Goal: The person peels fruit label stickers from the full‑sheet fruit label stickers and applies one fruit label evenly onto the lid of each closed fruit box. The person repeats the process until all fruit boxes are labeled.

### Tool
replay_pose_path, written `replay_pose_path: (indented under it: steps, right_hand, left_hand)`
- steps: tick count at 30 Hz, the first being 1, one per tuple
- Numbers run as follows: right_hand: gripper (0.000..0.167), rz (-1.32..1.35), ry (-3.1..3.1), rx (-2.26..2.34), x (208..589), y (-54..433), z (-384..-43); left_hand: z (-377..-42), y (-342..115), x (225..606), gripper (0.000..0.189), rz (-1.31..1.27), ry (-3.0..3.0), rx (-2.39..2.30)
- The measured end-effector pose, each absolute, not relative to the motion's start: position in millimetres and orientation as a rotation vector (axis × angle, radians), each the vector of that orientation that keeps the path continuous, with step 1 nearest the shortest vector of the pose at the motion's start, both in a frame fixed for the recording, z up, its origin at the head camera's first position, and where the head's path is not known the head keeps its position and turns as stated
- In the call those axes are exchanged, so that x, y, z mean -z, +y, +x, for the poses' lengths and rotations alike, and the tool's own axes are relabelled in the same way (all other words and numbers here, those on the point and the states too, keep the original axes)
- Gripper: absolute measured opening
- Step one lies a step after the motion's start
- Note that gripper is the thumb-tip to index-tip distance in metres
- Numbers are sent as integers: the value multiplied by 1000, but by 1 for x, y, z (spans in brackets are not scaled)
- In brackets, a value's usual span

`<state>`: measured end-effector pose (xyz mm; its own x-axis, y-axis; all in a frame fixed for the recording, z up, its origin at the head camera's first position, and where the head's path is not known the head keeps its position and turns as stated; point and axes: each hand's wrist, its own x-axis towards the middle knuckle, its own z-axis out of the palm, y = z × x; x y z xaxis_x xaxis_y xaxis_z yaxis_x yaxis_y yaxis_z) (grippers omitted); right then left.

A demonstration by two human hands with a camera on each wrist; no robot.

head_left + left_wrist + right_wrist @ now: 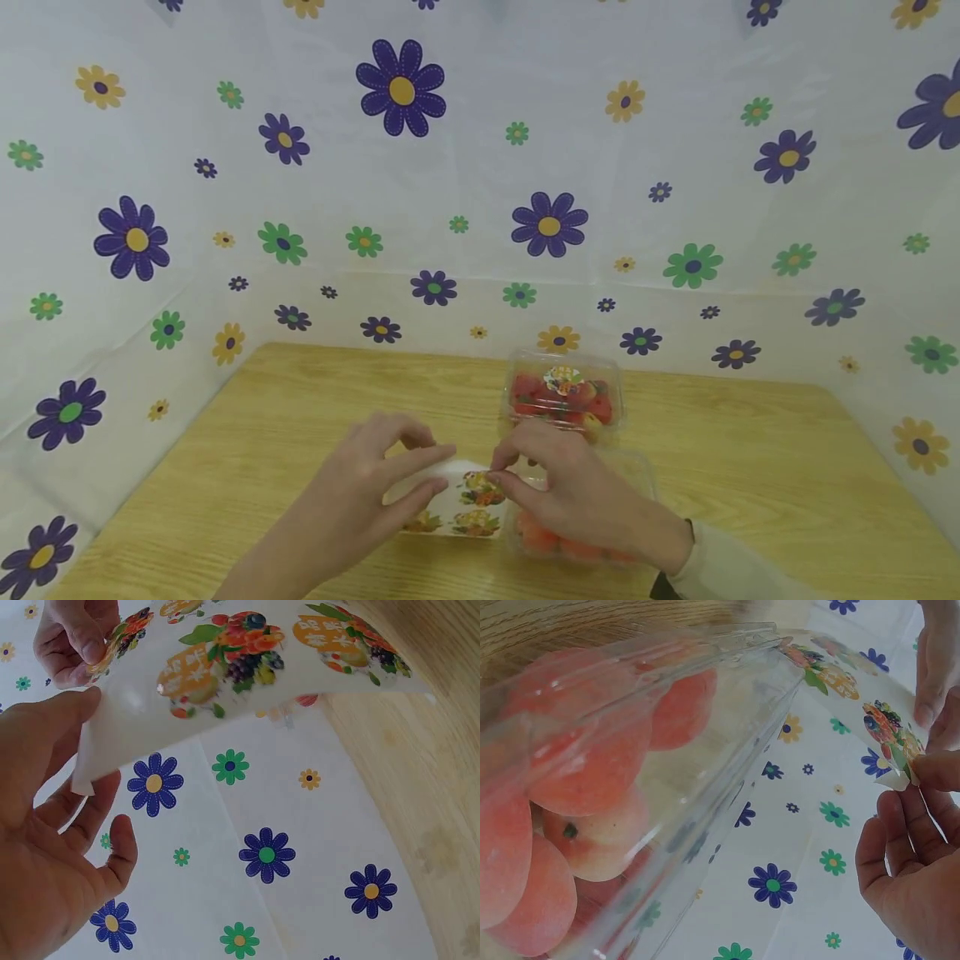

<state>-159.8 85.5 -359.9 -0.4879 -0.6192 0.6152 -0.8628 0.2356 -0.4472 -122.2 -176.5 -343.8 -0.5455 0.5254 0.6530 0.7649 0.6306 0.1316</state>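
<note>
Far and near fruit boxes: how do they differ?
The far box carries a fruit sticker; none shows on the near box. The far box holds red fruit, the near box pinkish-orange fruit. The right hand covers much of the near box, little of the far box. Both are clear plastic.

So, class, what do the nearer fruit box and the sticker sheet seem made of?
Nearer fruit box: probably plastic, clear and glossy; walls see-through, edges glinting. Sticker sheet: likely coated paper, perhaps film, smooth, slightly shiny; it curves and catches light.

The right fingers (517,442) pinch tip to tip beside the partly bent left fingers (418,459).
</note>
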Motion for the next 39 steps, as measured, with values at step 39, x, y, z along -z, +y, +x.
replay_pose_path:
  steps: [39]
  right_hand:
    - [8,1417,-2120,-783,365,75,-166]
  left_hand:
    - [-125,-175,351,8,-1026,-2408,532]
